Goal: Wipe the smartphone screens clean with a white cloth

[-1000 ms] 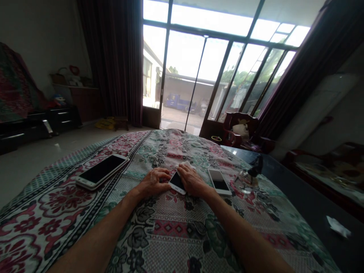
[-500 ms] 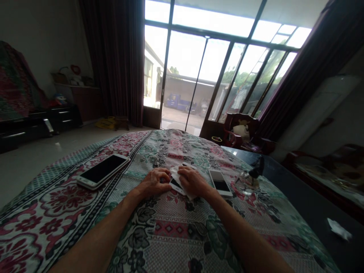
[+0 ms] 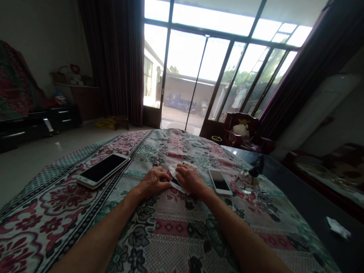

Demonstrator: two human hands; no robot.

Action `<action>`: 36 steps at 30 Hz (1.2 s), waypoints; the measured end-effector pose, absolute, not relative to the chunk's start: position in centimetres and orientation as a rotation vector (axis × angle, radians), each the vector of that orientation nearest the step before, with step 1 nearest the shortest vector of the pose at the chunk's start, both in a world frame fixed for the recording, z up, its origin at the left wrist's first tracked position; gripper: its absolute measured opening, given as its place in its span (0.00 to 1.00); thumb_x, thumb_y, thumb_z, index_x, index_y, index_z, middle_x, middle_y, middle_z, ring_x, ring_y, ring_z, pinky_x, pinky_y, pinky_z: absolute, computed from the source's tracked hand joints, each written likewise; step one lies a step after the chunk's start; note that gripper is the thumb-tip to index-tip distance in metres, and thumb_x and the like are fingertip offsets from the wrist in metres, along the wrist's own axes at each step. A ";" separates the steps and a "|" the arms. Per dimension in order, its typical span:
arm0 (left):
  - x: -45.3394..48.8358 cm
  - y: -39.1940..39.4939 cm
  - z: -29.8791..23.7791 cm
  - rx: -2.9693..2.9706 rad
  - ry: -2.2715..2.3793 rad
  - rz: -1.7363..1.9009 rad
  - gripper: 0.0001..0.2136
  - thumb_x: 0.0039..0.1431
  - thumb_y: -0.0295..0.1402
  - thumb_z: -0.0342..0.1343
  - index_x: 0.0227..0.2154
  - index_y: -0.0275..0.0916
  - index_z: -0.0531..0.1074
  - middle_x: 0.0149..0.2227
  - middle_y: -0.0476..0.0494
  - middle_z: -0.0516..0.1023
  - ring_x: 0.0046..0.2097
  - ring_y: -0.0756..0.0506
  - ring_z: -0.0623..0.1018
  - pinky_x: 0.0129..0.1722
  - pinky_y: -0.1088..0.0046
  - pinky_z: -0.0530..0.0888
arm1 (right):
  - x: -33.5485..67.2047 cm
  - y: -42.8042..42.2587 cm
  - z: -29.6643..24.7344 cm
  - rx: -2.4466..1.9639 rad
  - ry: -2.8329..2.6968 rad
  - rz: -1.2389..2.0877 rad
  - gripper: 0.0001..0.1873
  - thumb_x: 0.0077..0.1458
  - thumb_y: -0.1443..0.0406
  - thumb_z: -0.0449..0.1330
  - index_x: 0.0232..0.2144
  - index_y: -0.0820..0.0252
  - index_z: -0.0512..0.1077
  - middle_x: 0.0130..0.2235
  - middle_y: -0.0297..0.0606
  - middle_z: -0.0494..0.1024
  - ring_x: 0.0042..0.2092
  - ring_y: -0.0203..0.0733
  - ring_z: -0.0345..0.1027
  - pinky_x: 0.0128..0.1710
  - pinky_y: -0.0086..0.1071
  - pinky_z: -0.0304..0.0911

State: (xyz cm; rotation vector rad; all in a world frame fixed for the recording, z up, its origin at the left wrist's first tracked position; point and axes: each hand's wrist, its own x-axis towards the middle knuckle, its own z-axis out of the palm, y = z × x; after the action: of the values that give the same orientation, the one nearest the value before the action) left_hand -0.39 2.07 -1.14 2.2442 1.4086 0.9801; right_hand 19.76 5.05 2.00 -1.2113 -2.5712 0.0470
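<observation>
A white smartphone (image 3: 176,185) with a dark screen lies on the patterned cloth, mostly covered by my right hand. My left hand (image 3: 155,180) grips its left edge with bent fingers and thumb. Under the fingers of my right hand (image 3: 191,179) is a white tissue (image 3: 172,170), pressed flat against the phone's screen. Just right of that hand lies a second white smartphone (image 3: 220,182), face up. A larger white smartphone (image 3: 102,170) rests face up to the left, apart from both hands, seemingly on top of another flat thing.
The floral tablecloth (image 3: 182,242) covers the near surface. A clear glass object with a dark top (image 3: 250,180) stands at the right. A crumpled white tissue (image 3: 338,228) lies on the dark tabletop (image 3: 309,201). Beyond are a wooden chair (image 3: 241,129) and glass doors (image 3: 196,79).
My right hand has slid slightly up and left over the phone with the tissue, and less of the tissue shows beneath it. My left hand stays at the phone's edge.
</observation>
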 end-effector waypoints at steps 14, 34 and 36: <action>0.4 2.0 -0.9 2.182 1.611 1.030 0.05 0.55 0.33 0.63 0.33 0.41 0.83 0.33 0.45 0.80 0.40 0.44 0.78 0.44 0.70 0.72 | 23.0 7.7 2.2 -1.746 -2.289 0.074 0.15 0.62 0.62 0.53 0.46 0.60 0.74 0.47 0.48 0.77 0.50 0.48 0.70 0.49 0.36 0.59; 0.1 2.2 -1.4 2.410 1.810 0.721 0.27 0.47 0.45 0.64 0.52 0.42 0.74 0.59 0.40 0.71 0.63 0.32 0.64 0.63 0.55 0.60 | 21.4 5.5 2.1 -1.363 -2.420 0.009 0.11 0.61 0.71 0.53 0.39 0.60 0.76 0.46 0.44 0.77 0.48 0.43 0.68 0.51 0.34 0.58; -0.1 2.3 -1.6 2.396 1.841 0.672 0.28 0.49 0.45 0.63 0.53 0.44 0.73 0.61 0.41 0.69 0.65 0.31 0.61 0.64 0.53 0.59 | 21.2 5.4 1.9 -1.236 -2.452 0.031 0.11 0.63 0.69 0.53 0.37 0.60 0.77 0.46 0.42 0.78 0.48 0.42 0.68 0.52 0.34 0.58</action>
State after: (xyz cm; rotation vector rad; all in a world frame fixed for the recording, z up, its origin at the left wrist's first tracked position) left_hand -0.06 2.30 -1.62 2.3959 1.8412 0.6720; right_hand 21.17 5.41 1.92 -1.2355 -2.4521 0.0311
